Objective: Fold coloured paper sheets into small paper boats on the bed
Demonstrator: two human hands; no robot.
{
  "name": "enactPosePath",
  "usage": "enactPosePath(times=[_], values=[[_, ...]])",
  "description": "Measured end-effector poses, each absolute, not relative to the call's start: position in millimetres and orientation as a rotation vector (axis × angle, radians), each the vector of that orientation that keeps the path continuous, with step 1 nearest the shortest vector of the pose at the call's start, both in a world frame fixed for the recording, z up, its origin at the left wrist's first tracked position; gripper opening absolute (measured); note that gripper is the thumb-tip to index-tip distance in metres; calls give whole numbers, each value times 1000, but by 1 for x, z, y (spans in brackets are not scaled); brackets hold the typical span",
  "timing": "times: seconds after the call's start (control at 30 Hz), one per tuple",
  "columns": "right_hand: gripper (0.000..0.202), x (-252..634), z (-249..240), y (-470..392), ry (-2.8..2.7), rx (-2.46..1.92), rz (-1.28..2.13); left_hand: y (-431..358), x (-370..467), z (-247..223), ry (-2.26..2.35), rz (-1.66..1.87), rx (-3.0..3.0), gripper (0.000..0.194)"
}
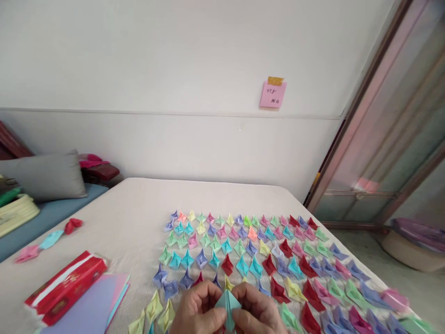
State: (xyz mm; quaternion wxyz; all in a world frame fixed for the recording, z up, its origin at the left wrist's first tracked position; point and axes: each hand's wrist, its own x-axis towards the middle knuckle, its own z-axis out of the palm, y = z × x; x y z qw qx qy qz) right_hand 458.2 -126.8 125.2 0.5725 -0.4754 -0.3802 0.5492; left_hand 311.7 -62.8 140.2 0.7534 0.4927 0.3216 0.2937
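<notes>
Between my two hands, low in the head view, is a teal folded paper (228,301) with a pointed top and a crease down its middle. My left hand (200,308) pinches its left side with thumb and fingers. On the right side, my right hand (255,308) grips it the same way. Both thumbs press near the centre crease. The paper's lower end is partly hidden by the thumbs. Just beyond the hands stand rows of small folded paper pieces (227,264) in red, blue, green, pink, yellow and purple.
A stack of coloured paper sheets (83,306) lies at left, partly under a red tissue pack (67,287). Several crumpled-looking coloured pieces (51,240) lie further left on the cloth-covered table (139,199). A pink note (273,94) hangs on the wall. A lidded bin (415,243) stands at right.
</notes>
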Motion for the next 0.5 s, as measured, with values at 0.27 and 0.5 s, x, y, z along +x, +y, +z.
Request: enactPosePath(times=[0.27,0.5], values=[[14,446,115,-124,-837,-1189,1192,-63,314,128,793,687,1134,14],[13,442,118,-125,-865,-1202,1063,-65,317,116,797,782,1092,14]])
